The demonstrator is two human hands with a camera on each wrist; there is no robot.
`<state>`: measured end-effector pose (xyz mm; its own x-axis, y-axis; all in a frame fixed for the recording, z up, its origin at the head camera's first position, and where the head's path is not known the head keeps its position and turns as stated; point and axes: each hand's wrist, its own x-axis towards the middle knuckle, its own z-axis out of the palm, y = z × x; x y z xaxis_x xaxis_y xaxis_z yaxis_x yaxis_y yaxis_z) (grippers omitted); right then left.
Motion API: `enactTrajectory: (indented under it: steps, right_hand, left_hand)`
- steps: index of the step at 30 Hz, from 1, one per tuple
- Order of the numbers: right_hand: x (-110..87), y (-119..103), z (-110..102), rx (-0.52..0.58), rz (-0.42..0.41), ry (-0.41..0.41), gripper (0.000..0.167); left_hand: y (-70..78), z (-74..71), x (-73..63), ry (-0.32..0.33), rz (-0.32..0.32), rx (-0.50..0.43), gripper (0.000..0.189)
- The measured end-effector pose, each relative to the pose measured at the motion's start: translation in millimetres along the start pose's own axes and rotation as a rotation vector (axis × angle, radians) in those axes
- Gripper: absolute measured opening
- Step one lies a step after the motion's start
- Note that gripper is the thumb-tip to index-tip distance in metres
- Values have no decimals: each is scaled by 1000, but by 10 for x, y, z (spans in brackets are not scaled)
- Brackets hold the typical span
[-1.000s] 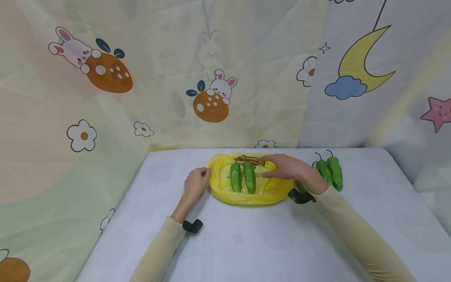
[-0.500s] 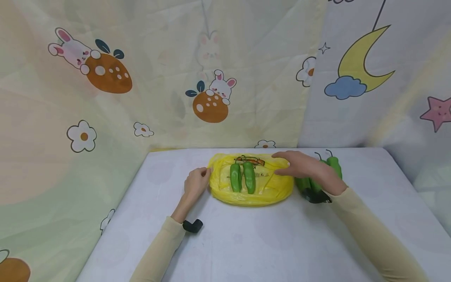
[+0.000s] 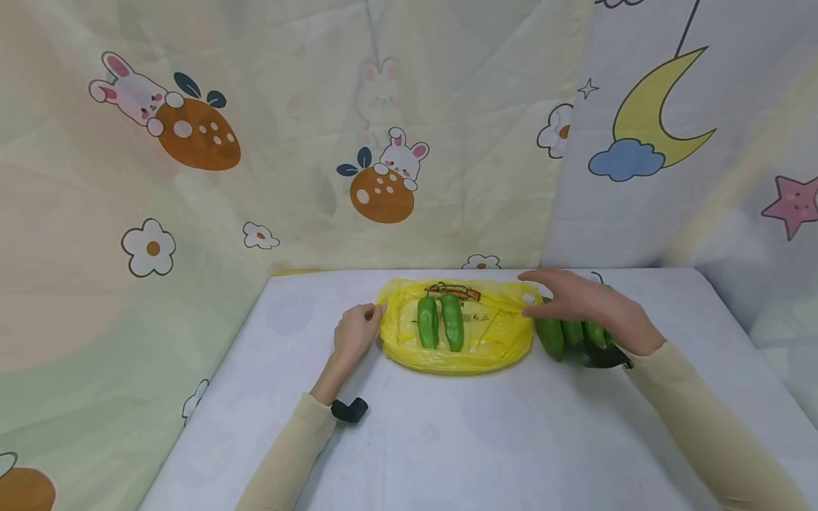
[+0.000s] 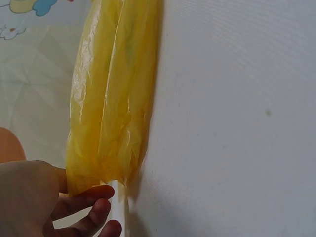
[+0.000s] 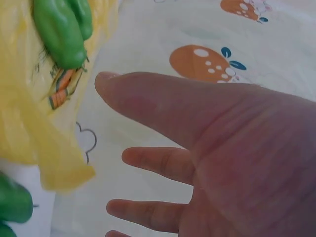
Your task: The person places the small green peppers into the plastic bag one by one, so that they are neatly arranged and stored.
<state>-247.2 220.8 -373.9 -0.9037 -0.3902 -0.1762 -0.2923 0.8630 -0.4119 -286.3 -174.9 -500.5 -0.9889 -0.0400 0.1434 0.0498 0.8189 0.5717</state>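
A yellow plastic bag (image 3: 505, 337) lies spread on the table, with two green peppers (image 3: 452, 323) side by side on it. At its left end my left hand (image 3: 356, 331) pinches the edge; the left wrist view shows thumb and fingertips at the yellow plastic (image 4: 111, 108). Past the bag's right end hovers my right hand (image 3: 584, 301), thumb and fingers spread, holding nothing. Below that hand lie several more green peppers (image 3: 549, 337), partly hidden by the hand and wrist. In the right wrist view the extended fingers are apart from a raised yellow flap (image 5: 66, 168).
The white-covered table (image 3: 434, 440) has a patterned cloth (image 3: 287, 142) hanging behind it and along its sides. A dark orange print (image 3: 463, 292) shows on the bag above the two peppers. Each wrist wears a black camera (image 3: 349, 409).
My right hand has moved right, from over the bag to above the peppers beside it. The bag's right end now reaches slightly farther right near that hand. My left hand stays put.
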Motion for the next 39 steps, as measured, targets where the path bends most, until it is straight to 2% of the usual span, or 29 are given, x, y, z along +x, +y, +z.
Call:
enactTrajectory:
  steps: [13, 23, 28, 35, 39]
  right_hand:
    - [-172, 328, -133, -23, 8, -40, 85]
    - [-271, 628, -144, -57, 58, -67, 94]
    - [-326, 759, -157, -50, 63, -96, 96]
    - [-390, 896, -173, -38, 128, -134, 98]
    - [-393, 993, -144, -32, 128, -159, 99]
  left_hand:
    - [14, -10, -10, -5, 0, -3, 37]
    - [18, -14, -13, -4, 4, 4, 40]
    - [20, -15, -14, -6, 3, -1, 42]
    - [10, -5, -15, -1, -2, 10, 40]
    - [5, -3, -19, -4, -4, 9, 41]
